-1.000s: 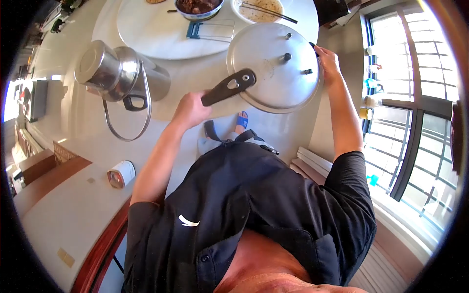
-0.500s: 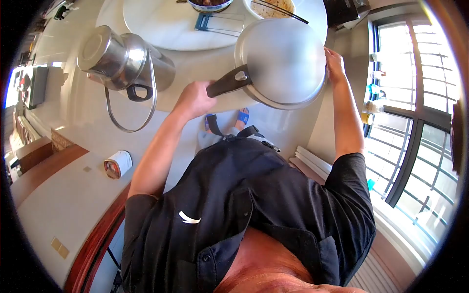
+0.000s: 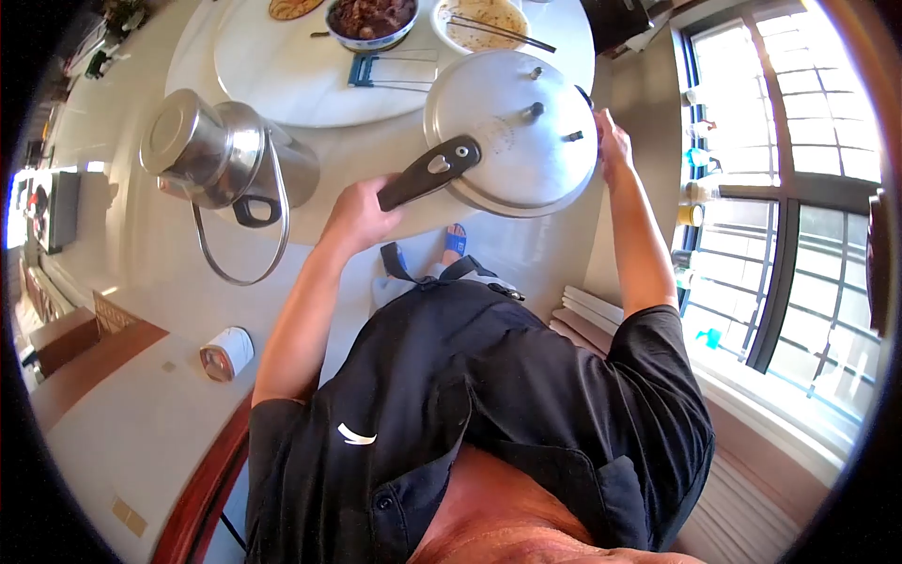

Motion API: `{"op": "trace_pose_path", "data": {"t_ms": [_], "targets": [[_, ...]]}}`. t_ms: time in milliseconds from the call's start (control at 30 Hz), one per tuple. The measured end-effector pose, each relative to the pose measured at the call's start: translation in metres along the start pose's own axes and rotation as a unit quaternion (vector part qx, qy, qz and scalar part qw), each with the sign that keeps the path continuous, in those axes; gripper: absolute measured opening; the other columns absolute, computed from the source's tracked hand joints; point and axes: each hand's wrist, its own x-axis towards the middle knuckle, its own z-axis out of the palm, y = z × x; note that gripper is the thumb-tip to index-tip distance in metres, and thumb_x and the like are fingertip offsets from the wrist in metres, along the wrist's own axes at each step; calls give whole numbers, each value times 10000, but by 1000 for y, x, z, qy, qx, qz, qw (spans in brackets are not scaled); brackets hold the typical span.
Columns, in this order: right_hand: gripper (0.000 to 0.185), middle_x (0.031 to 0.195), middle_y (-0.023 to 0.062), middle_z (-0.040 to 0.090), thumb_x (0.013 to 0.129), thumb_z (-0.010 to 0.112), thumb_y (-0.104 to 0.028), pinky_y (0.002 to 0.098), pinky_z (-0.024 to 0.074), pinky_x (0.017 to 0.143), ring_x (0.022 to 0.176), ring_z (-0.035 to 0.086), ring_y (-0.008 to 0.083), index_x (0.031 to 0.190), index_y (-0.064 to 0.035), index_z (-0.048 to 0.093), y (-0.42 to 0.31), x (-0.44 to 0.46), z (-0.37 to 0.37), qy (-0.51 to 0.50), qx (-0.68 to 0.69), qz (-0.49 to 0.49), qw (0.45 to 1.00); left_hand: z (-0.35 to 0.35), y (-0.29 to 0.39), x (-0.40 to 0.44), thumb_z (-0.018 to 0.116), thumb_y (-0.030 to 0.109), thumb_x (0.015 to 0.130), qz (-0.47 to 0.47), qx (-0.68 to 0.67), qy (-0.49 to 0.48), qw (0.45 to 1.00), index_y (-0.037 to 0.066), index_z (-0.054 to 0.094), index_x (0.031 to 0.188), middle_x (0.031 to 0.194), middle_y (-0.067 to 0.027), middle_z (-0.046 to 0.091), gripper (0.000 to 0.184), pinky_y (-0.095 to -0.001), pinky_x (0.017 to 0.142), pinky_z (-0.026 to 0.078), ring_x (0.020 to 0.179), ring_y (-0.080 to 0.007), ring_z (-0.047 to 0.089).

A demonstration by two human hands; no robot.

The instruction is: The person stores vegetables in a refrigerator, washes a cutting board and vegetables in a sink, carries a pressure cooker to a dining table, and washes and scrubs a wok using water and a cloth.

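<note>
A silver pressure cooker (image 3: 512,141) sits at the near right edge of the table, its lid facing up with several small valve fittings. My left hand (image 3: 362,216) is closed around the end of its long black handle (image 3: 430,173). On the opposite side, my right hand (image 3: 613,143) grips the cooker's edge by a small dark side handle, with the fingers partly hidden. The lid hides most of the pot body. Left of my left hand, a steel can (image 3: 235,155) with a wire bail and a black handle stands on the table.
Behind the cooker, a round raised board (image 3: 282,80) carries a bowl of dark food (image 3: 371,21), a soiled bowl with chopsticks (image 3: 481,25) and a blue-handled rack (image 3: 390,70). A paper roll (image 3: 227,354) is at lower left. Barred windows (image 3: 780,188) line the right side.
My view has shifted, so more of the bowls shows and the cooker appears a little further left. The valve fittings, blurred out before, are now distinct. Both hands keep their hold.
</note>
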Motion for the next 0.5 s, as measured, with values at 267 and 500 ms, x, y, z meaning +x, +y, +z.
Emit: {"op": "trace_pose_path", "data": {"t_ms": [267, 500], "targets": [[391, 1060, 85, 658, 905, 607, -370, 384, 535, 797, 934, 640, 211, 1115, -42, 644, 93, -34, -29, -124, 46, 181, 975, 11, 45, 16, 702, 206, 745, -10, 43, -46, 998, 65, 607, 1225, 1060, -193, 680, 509, -382, 853, 512, 987, -343, 653], [357, 1090, 80, 658, 935, 565, -338, 394, 554, 864, 984, 648, 204, 1147, -57, 619, 138, -31, -36, -225, 171, 159, 946, 29, 66, 36, 690, 209, 723, -44, 56, -107, 992, 32, 603, 1197, 1029, -199, 685, 513, -373, 853, 506, 972, -321, 664]]}}
